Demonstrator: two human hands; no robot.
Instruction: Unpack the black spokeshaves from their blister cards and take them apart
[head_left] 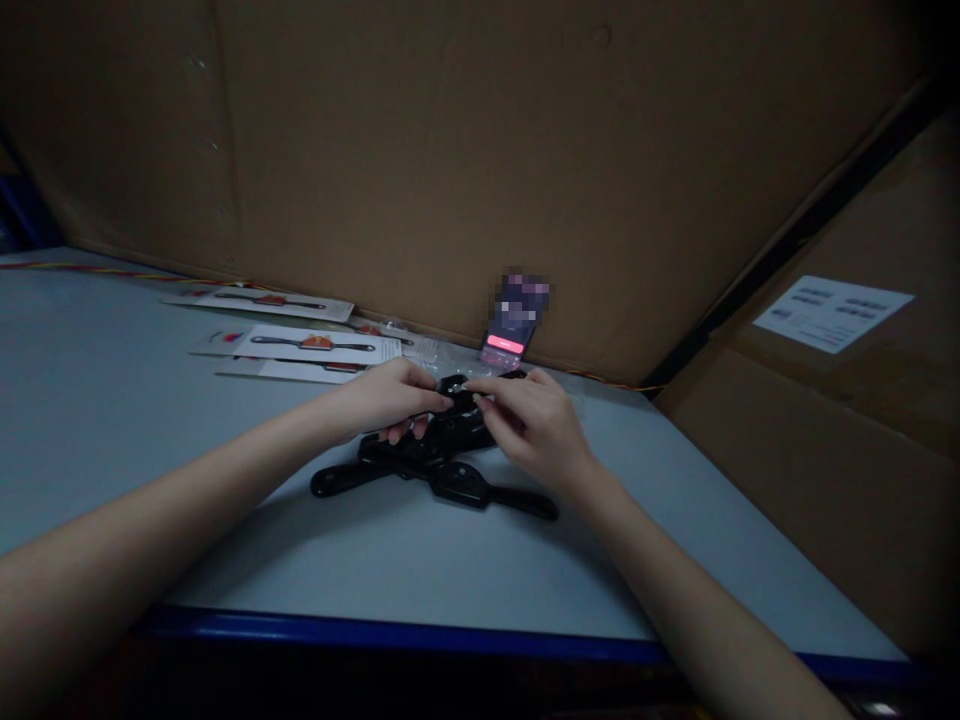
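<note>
Forearms [225, 478] nearest, I watch my left hand [401, 396] hold a black tool [463, 403] and my right hand [538, 422] touch it, its grip unclear.

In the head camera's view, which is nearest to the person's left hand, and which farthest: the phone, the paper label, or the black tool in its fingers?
From the left hand:
1. Black tool: in its fingers.
2. Phone: behind the hands, leaning on the cardboard.
3. Paper label: far right, on a box.
</note>
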